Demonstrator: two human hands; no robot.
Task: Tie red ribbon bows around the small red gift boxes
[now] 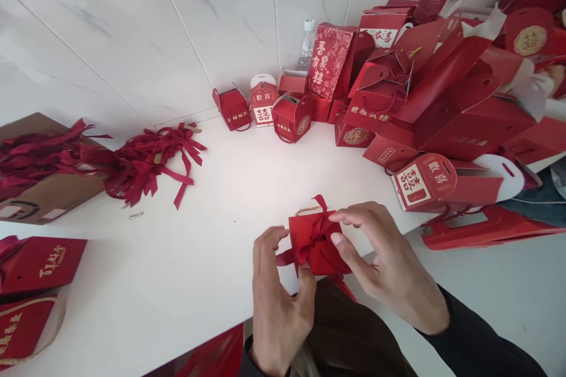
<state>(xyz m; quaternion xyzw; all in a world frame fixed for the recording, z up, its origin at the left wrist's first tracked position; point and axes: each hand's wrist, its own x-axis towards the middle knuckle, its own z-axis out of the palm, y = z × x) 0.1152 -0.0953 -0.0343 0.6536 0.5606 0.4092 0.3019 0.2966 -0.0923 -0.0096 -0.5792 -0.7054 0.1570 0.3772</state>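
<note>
A small red gift box [301, 230] sits near the table's front edge, with a dark red ribbon bow [315, 237] across its top. A thin tan cord shows behind it. My left hand [280, 300] curves around the box's left side, fingers apart from the thumb, whose tip is at the box's near edge by the bow. From the right, my right hand [380, 247] reaches over the box. Its index fingertip touches the ribbon's upper loop, and its thumb rests apart from that, beside the bow. Part of the box is hidden under the ribbon and fingers.
Left, a cardboard box [84, 194] overflows with dark red ribbons [145, 159]. Two red boxes [48, 262] stand in front of it. Several small gift boxes [292, 118] line the wall near a plastic bottle [307, 44]. A heap of red boxes [464, 112] fills the right side.
</note>
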